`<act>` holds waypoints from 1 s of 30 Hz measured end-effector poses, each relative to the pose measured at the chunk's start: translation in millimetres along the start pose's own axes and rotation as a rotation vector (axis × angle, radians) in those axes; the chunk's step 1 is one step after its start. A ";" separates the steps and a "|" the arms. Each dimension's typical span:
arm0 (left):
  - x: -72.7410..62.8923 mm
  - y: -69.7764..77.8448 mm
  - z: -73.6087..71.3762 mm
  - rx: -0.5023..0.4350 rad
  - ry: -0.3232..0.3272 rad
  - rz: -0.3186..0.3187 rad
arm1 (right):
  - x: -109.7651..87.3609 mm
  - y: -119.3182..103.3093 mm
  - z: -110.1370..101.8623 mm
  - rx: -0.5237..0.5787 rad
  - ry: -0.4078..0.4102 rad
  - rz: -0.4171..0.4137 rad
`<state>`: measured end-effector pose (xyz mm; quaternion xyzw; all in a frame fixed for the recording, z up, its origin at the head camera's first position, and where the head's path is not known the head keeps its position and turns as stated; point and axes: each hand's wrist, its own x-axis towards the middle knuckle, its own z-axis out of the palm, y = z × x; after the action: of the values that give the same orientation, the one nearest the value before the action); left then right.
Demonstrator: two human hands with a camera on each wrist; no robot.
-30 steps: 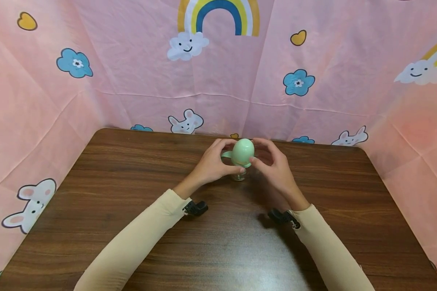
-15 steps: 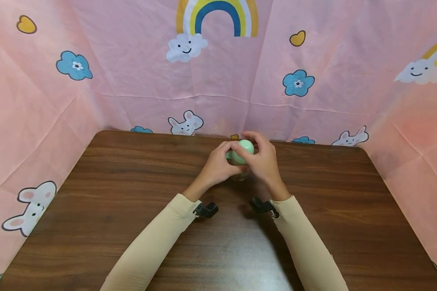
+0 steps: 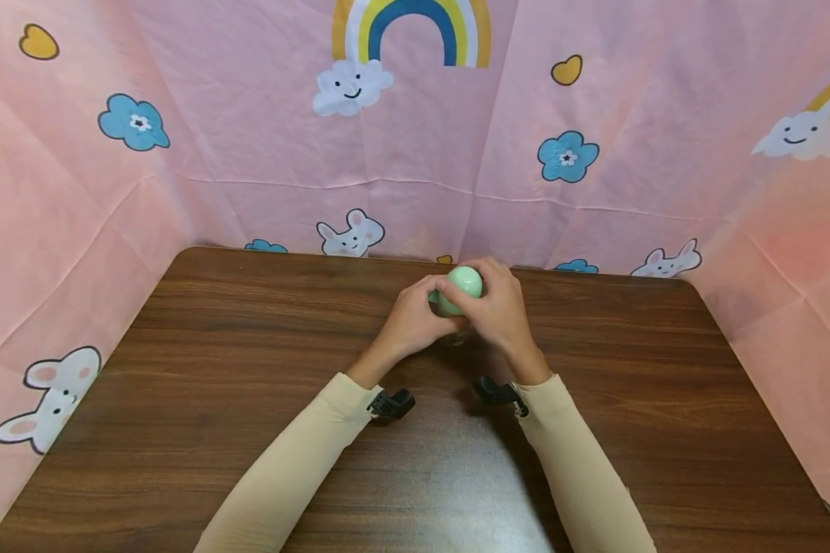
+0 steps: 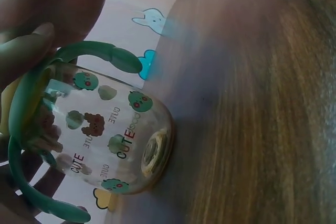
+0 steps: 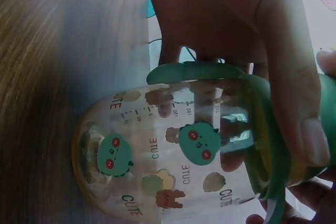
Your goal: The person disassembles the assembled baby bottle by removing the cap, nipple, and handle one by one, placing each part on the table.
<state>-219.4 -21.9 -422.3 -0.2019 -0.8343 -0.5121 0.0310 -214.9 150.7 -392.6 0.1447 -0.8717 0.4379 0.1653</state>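
A clear baby bottle (image 4: 107, 124) printed with small green and brown figures stands upright on the table. It has a green collar (image 4: 17, 111) with two curved side handles, and a pale green domed cap (image 3: 466, 281) on top. My left hand (image 3: 410, 319) grips the bottle around the collar from the left. From the right, my right hand (image 3: 499, 307) wraps round the top, its thumb (image 5: 299, 103) lying across the collar and cap. Both hands cover most of the bottle in the head view, where the thumbs sit close together in front of the cap.
The brown wooden table (image 3: 249, 346) spreads out around the hands. A pink cloth (image 3: 263, 115) with rainbows, clouds and rabbits rises behind the table and along its sides. Black wrist cameras (image 3: 391, 403) hang below both cuffs.
My right hand has moved left and in around the cap, from looser fingers beside it to a grip. My left hand has shifted slightly right along the collar. The bottle stays about where it was.
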 end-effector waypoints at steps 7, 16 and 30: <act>-0.9 -3.5 3.8 0.046 0.039 0.046 | 0.4 -0.9 4.8 -0.075 -0.002 0.023; -1.6 -4.4 4.0 0.099 0.029 0.049 | 2.7 -0.3 9.5 -0.102 0.038 -0.008; 1.9 -3.7 1.0 0.149 0.019 0.059 | 8.5 -1.8 14.3 -0.092 0.129 -0.079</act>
<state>-222.4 -21.9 -425.4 -0.2186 -0.8634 -0.4496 0.0688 -224.2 137.1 -395.8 0.1426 -0.8720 0.3991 0.2447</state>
